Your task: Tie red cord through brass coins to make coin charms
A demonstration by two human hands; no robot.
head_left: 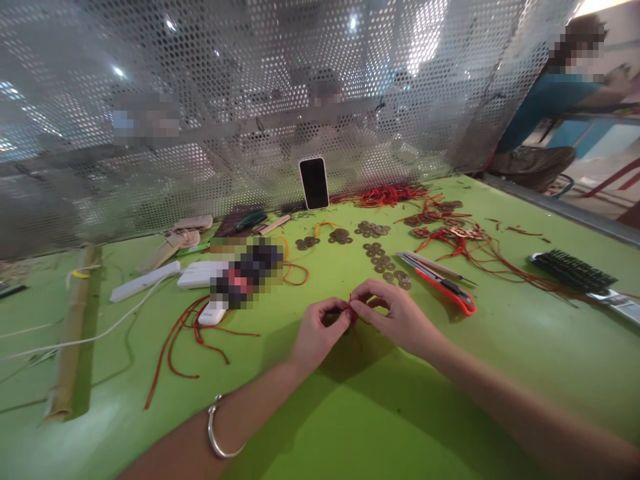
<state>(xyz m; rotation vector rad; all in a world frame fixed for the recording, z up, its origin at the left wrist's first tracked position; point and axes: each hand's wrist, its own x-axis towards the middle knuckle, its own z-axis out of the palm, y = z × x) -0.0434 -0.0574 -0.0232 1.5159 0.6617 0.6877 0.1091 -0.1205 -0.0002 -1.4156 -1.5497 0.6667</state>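
Observation:
Both hands meet over the middle of the green table [450,393]. My left hand [323,328] pinches a small red cord piece [354,320] between thumb and forefinger; the wrist wears a silver bangle [215,433]. From the right, my right hand [387,313] pinches the same red cord, fingertips close to those of the left. Loose cord ends hang below the fingers, and the detail of the piece is partly hidden by them. Just beyond the hands lie several round coins [383,263]. To their right rests a red utility knife [445,288] with its blade out, beside a thin pointed stick [440,265].
A phone [315,183] leans on the perforated metal screen [240,127]. Red cords [390,195] lie behind, a black brush [575,270] far right. Left are white power strips [145,281], red strands [173,347] and a bamboo piece [73,340]. A person [550,100] sits beyond the table.

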